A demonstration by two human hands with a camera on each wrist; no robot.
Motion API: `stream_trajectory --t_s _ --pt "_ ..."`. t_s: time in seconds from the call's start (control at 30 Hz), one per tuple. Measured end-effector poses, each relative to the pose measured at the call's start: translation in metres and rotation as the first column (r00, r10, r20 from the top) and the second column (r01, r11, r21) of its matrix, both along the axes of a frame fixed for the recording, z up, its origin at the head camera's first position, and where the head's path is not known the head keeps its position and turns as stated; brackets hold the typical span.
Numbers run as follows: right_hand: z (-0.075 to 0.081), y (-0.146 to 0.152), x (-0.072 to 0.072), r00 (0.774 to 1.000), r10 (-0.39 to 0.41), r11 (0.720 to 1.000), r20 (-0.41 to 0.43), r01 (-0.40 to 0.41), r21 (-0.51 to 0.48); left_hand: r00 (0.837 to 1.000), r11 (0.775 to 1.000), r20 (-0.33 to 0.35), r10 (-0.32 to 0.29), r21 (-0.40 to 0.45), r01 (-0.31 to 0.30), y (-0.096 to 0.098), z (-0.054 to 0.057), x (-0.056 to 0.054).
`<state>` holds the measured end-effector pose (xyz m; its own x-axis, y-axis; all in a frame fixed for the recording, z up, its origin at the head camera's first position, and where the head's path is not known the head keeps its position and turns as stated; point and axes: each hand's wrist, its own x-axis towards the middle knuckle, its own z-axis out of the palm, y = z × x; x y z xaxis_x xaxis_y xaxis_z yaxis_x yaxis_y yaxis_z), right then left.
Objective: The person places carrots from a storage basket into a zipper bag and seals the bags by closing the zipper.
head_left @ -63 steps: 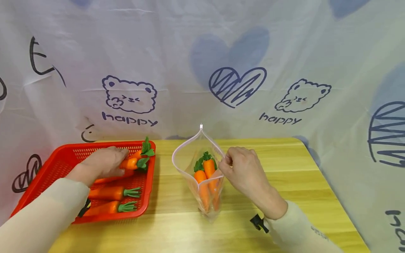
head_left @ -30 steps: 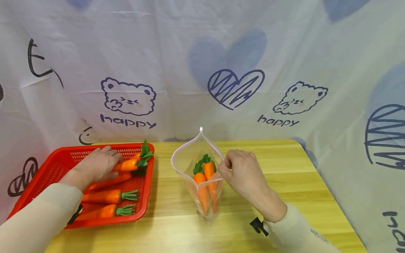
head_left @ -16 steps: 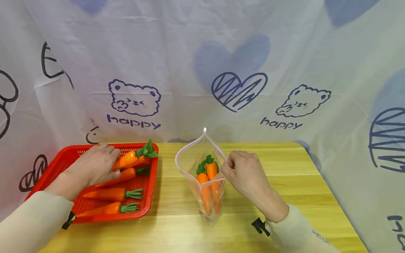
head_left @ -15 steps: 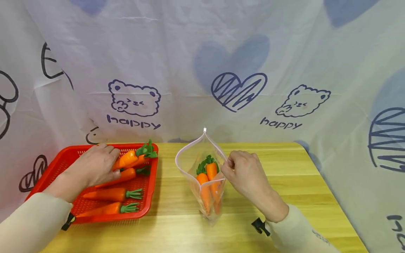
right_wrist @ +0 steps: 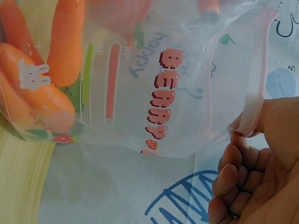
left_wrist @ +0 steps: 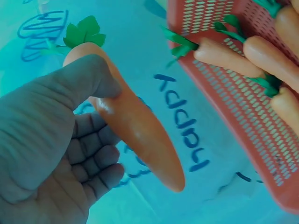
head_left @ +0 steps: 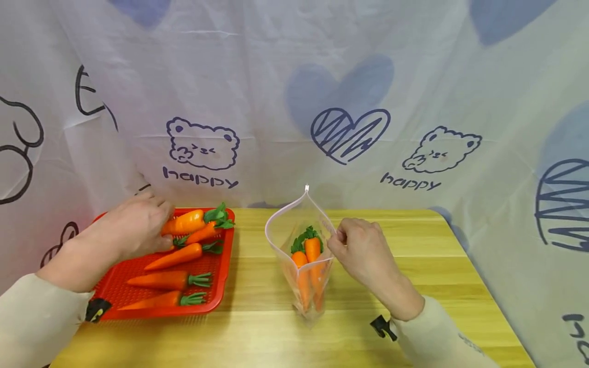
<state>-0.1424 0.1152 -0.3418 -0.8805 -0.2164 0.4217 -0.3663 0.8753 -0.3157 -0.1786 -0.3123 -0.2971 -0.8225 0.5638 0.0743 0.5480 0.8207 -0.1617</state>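
Observation:
My left hand grips an orange carrot with green leaves, over the back of the red basket. In the left wrist view the thumb lies across that carrot near its leafy end, and its tip points away from the hand. Several other carrots lie in the basket. My right hand pinches the right edge of a clear zip bag, whose mouth gapes wide. Inside it, carrots stand leaves up. In the right wrist view, thumb and forefinger hold the bag's pinkish zip strip.
Basket and bag stand on a wooden table, the basket left of the bag. A white cloth printed with hearts and bears hangs behind and at the sides. The zip slider sits at the bag's far corner.
My left hand has closed on a carrot in the basket and raised it slightly, drawing back to the left. The right hand keeps its pinch on the bag; the view shifts a little.

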Motion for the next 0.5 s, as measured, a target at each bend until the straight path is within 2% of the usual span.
stream_trajectory --t_s 0.2,0.37,0.5 --pt "-0.001 -0.001 -0.002 1.0 0.012 1.0 0.0 -0.012 -0.005 1.0 1.0 0.018 0.006 -0.029 -0.006 0.015 0.014 0.007" --pt "-0.001 -0.003 -0.003 1.0 0.024 1.0 -0.017 -0.024 0.0 0.998 0.999 0.056 0.022 -0.035 -0.02 0.037 0.038 0.015" --pt "0.001 -0.004 -0.004 0.999 0.036 0.999 -0.034 -0.036 0.004 0.992 1.0 0.122 0.028 -0.017 -0.026 0.062 0.059 0.021"
